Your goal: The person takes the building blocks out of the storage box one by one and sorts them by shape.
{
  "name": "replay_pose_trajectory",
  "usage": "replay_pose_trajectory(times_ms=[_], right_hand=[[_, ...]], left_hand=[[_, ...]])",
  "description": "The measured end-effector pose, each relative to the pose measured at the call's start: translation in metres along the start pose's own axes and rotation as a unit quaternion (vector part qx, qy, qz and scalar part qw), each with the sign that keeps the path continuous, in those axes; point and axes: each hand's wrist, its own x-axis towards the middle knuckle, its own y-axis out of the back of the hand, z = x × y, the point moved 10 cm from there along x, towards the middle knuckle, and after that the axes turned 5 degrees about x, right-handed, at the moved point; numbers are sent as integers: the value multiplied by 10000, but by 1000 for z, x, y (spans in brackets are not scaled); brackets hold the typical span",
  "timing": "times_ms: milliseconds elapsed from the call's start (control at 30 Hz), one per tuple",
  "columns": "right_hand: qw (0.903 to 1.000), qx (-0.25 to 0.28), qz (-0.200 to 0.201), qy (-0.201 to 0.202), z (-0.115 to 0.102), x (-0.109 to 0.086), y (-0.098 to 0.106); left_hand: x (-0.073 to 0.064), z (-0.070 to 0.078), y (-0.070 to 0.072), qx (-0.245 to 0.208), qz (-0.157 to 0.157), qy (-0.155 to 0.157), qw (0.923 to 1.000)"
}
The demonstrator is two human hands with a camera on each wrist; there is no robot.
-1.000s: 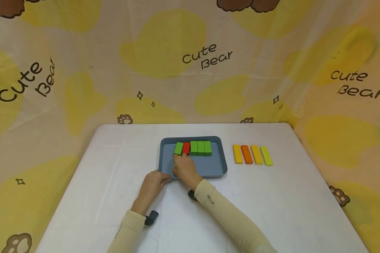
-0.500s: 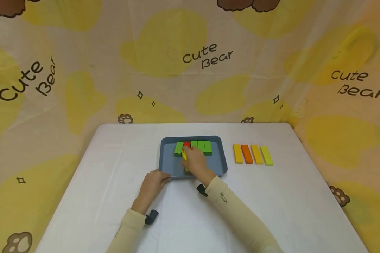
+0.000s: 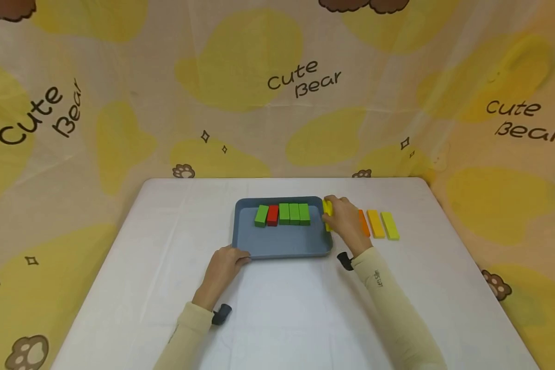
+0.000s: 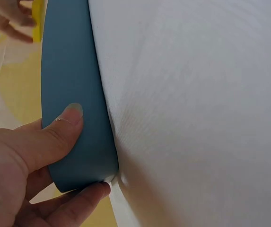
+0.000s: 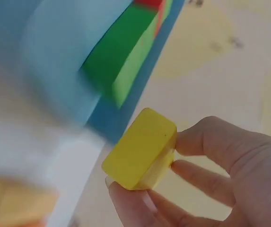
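Note:
A yellow block (image 5: 140, 149) is pinched between the thumb and fingers of my right hand (image 3: 344, 218), at the right rim of the blue-grey tray (image 3: 282, 244). In the right wrist view the block's end faces the camera. My left hand (image 3: 222, 264) grips the tray's near left corner, thumb on the outer wall and fingers around the corner in the left wrist view. Inside the tray, along its far side, stand a green block (image 3: 261, 216), a red block (image 3: 272, 216) and three more green blocks (image 3: 294, 214) side by side.
Right of the tray, an orange block (image 3: 364, 223), a yellow-orange block (image 3: 375, 224) and a lime block (image 3: 390, 226) lie in a row on the white table (image 3: 277, 308). My right hand hides the row's left end. A patterned cloth (image 3: 240, 92) hangs behind.
My right hand has lifted the yellow block from the tray's near left part and carried it rightward to the right rim. My left hand has stayed at the corner.

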Motion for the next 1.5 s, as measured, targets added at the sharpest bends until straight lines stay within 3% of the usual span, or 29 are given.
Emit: replay_pose_trajectory(times_ms=[367,600,967,1267,1500], right_hand=[[9949,-113,-314,-957,131,-1,45],[9866,-171,-683,-1474,195,-7,47],[9835,-200,-912,-1550,218,-14,32],[9880,-342,-829,-1257,214,-12,32],[9875,-392,-838,-1273,213,-8,33]], left_hand=[[-1,1,1,-50,-46,4,10000],[-2,-3,1,-17,-134,56,9999],[-3,-2,0,-69,-94,5,9999],[-2,-2,0,-108,-76,1,9999],[-1,-3,0,-125,-36,0,9999]])
